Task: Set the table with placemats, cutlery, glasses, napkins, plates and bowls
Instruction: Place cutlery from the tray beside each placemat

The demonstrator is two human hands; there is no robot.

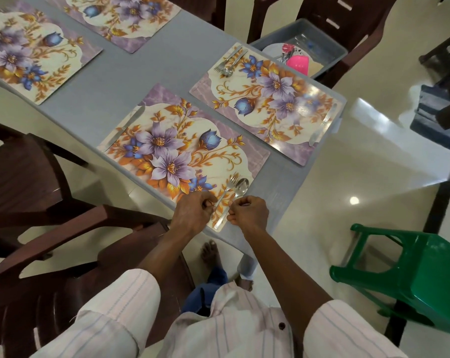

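Firstly, at the far left stand dark brown chairs (25,182), pushed close to the grey desk (151,73). On the desk lie 4 flowered placemats: 1 at the far left edge (30,52), 1 at the top (120,19), 1 near the person (177,151) and 1 at the right end (270,99). The 2 far placemats carry nothing that I can see. On the near placemat a knife (124,127) lies along its left end, and a fork (227,188) and a spoon (240,188) lie side by side on its right end, heads pointing away from the person. The left hand (193,213) has its fingers curled and pinches the handle of the fork. Just beside it, the right hand (249,210) is also curled, and its fingers pinch the lower end of the spoon handle. Both sleeves are pale with thin stripes. On the right placemat, a second fork and spoon (227,62) lie together at the far end, touching each other, and a second knife (323,124) lies along the other end, near the desk edge. Behind this placemat a grey tub (275,34) sits on a brown chair, with more cutlery and a pink object (298,63) inside. At the far right a green plastic stool (412,275) stands on the shiny floor.
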